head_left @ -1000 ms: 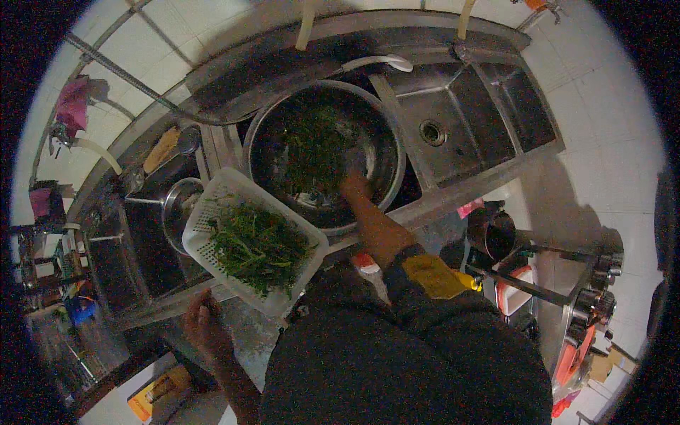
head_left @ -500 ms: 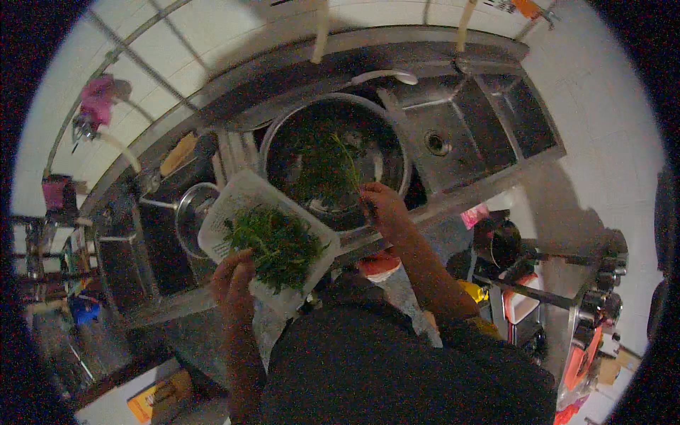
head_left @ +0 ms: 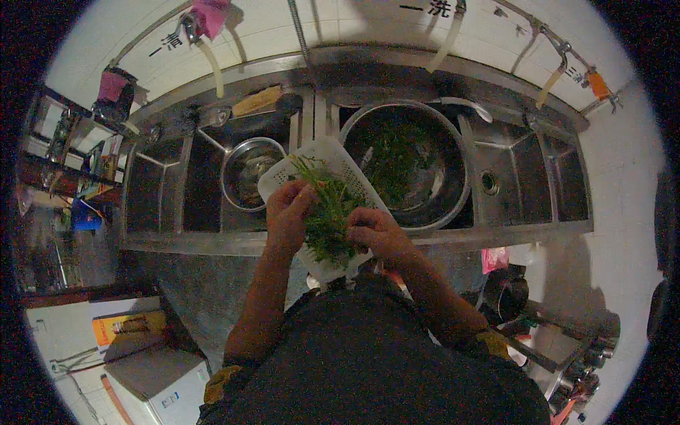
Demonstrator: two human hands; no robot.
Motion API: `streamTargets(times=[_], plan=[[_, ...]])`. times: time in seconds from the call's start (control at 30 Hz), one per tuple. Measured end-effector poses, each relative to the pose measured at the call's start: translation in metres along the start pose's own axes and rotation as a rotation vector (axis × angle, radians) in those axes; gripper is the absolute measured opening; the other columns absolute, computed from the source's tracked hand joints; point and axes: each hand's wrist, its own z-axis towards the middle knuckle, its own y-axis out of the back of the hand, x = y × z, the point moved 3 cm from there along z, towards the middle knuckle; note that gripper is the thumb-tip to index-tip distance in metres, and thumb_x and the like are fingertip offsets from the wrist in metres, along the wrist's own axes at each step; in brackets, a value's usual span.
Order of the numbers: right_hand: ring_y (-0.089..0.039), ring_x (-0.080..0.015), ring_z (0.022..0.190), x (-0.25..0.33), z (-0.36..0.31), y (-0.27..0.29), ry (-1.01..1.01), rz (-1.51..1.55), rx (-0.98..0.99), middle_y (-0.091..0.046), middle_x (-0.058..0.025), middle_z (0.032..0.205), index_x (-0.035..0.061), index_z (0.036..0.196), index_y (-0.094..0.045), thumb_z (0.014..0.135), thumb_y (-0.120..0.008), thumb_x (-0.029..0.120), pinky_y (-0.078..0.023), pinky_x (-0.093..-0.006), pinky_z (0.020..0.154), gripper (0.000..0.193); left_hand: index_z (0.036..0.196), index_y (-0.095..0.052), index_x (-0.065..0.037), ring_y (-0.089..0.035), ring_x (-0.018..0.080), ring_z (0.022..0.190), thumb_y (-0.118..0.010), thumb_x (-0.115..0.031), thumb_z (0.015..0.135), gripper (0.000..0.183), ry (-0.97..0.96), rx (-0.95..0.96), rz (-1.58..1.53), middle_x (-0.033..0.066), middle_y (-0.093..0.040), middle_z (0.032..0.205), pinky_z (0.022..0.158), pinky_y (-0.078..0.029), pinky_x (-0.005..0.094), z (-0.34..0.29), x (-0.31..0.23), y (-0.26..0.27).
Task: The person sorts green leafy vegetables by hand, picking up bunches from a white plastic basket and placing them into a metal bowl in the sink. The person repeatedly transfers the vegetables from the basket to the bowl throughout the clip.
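Note:
A white perforated plastic basket (head_left: 370,190) sits tilted at the sink's front edge, close to my body. Leafy greens (head_left: 330,225) with long thin stems are heaped in it. On the left side of the heap, my left hand (head_left: 289,212) has its fingers closed around some stems. My right hand (head_left: 379,232) is at the heap's right side, fingers curled and pinched on the greens; the fingertips are partly hidden among the leaves. Right of the basket, a large round metal basin (head_left: 464,152) holds more dark greens (head_left: 401,159) in what looks like water.
A smaller metal bowl (head_left: 230,195) stands in the left sink compartment. An empty sink basin with a drain (head_left: 489,182) lies right of the large basin. A brush (head_left: 256,101) and a white curved handle (head_left: 467,106) lie along the back. Hoses (head_left: 214,71) hang from wall taps.
The view has swung left. My right hand has left the large basin and come to the greens in the basket. My left hand has moved from the basket's near side onto the stems.

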Motion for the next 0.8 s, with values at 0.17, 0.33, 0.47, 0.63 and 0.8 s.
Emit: streamTargets(times=[0.17, 0.33, 0.47, 0.63, 0.8], plan=[[-0.056, -0.0119, 0.081, 0.011, 0.002, -0.020, -0.008, -0.111, 0.005, -0.062, -0.0006, 0.089, 0.0063, 0.101, -0.064, 0.094, -0.067, 0.017, -0.047, -0.0300, 0.073, 0.013, 0.102, -0.070, -0.003, -0.051, 0.0060, 0.068, -0.071, -0.018, 0.097, 0.016, 0.031, -0.024, -0.047, -0.0033, -0.061, 0.081, 0.060, -0.039, 0.0241, -0.010, 0.003, 0.019], [-0.059, -0.0133, 0.087, 0.023, 0.007, -0.038, 0.161, -0.109, -0.014, -0.064, -0.0008, 0.095, 0.0035, 0.107, -0.064, 0.098, -0.066, 0.018, -0.050, -0.0320, 0.078, 0.018, 0.094, -0.067, -0.005, -0.052, 0.0063, 0.068, -0.072, -0.018, 0.097, 0.013, -0.047, -0.043, 0.004, -0.0024, -0.062, 0.080, 0.059, -0.039, 0.0242, -0.016, -0.002, 0.019], [-0.063, -0.0136, 0.092, 0.022, 0.020, -0.039, 0.120, -0.180, -0.046, -0.066, -0.0021, 0.099, 0.0023, 0.111, -0.064, 0.100, -0.064, 0.018, -0.053, -0.0320, 0.081, 0.019, 0.090, -0.065, -0.005, -0.055, 0.0072, 0.071, -0.072, -0.017, 0.097, 0.015, -0.049, -0.053, -0.056, -0.0003, -0.064, 0.082, 0.062, -0.044, 0.0256, -0.018, -0.005, 0.013], [-0.065, -0.0128, 0.091, 0.020, 0.023, -0.037, 0.157, -0.106, -0.079, -0.067, -0.0028, 0.100, 0.0018, 0.111, -0.064, 0.101, -0.063, 0.016, -0.054, -0.0301, 0.079, 0.017, 0.090, -0.065, -0.005, -0.056, 0.0080, 0.073, -0.072, -0.019, 0.097, 0.018, -0.061, -0.074, -0.039, 0.0013, -0.064, 0.084, 0.064, -0.045, 0.0266, -0.023, -0.007, 0.007], [-0.065, -0.0125, 0.086, 0.018, 0.022, -0.029, 0.185, -0.207, -0.086, -0.068, -0.0026, 0.098, 0.0029, 0.107, -0.066, 0.101, -0.062, 0.014, -0.054, -0.0300, 0.077, 0.013, 0.093, -0.066, -0.004, -0.055, 0.0090, 0.074, -0.072, -0.021, 0.097, 0.019, -0.045, -0.040, 0.134, 0.0007, -0.062, 0.084, 0.066, -0.044, 0.0265, -0.022, -0.007, 0.006]])
